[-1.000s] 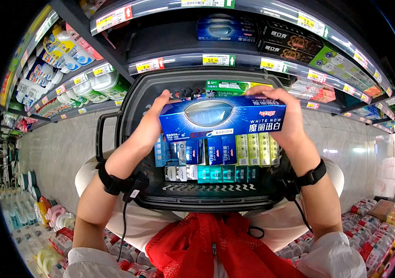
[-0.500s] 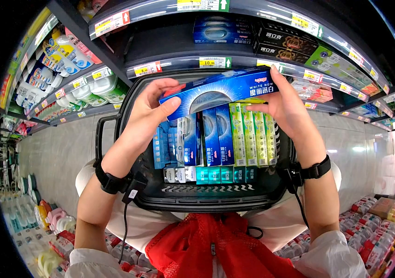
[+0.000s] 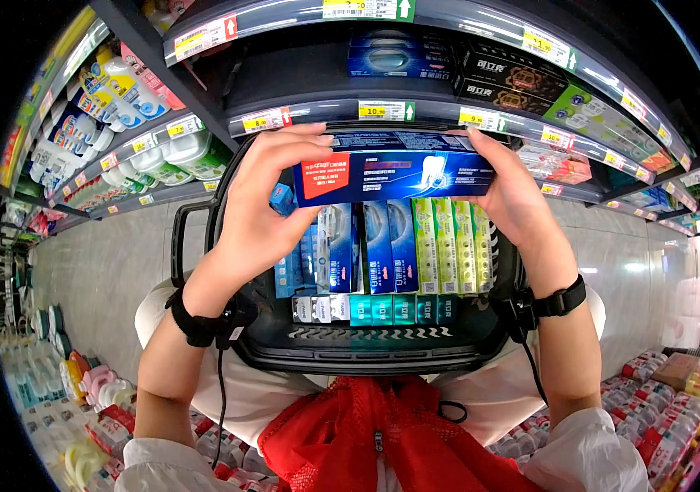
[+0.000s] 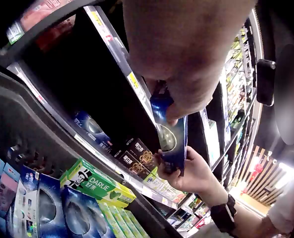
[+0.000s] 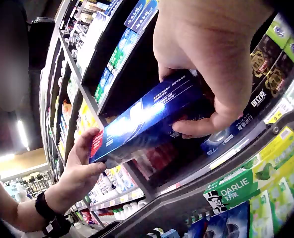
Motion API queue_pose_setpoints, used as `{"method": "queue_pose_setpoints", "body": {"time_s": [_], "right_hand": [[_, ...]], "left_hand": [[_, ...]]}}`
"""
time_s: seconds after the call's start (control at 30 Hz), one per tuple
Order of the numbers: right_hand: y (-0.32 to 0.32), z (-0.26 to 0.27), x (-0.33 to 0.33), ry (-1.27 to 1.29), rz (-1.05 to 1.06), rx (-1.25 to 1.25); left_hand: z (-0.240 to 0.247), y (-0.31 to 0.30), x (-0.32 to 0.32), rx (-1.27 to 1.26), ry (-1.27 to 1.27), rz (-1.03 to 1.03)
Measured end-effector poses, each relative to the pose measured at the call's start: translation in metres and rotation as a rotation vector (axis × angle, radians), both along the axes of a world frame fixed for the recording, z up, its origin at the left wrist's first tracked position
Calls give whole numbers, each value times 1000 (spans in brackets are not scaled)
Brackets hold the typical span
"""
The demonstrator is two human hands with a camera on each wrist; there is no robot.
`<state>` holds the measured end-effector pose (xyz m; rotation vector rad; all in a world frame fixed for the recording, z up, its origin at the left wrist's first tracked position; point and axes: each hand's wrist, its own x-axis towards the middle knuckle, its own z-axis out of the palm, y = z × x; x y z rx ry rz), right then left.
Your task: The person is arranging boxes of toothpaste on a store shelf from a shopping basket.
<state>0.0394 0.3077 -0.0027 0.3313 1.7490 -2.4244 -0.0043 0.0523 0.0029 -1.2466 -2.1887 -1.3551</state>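
Left to right. My left hand [image 3: 264, 197] grips one end of the glossy blue rectangular carton [image 3: 399, 179]; my right hand [image 3: 522, 197] pinches the other. Carton sits above the far side of the black plastic crate [image 3: 366, 361], long axis running side to side; neither hand nearer. Red panel at its left end, white tooth picture toward the right; small print unreadable. Beyond the crate, yellow price tag [image 3: 373, 111]: 10.90. By the crate's far wall, green-and-yellow carton [image 4: 100, 183]: DARLIE 好来. Beyond the crate, rightward, black cartons [image 3: 510, 80]: 可立克.
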Motion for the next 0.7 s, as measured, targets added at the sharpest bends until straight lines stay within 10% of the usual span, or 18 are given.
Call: {"method": "queue_pose_setpoints", "body": {"time_s": [0.7], "right_hand": [[-3, -10, 2, 60, -222, 170]], "left_hand": [[-1, 2, 4, -161, 5, 7]]}}
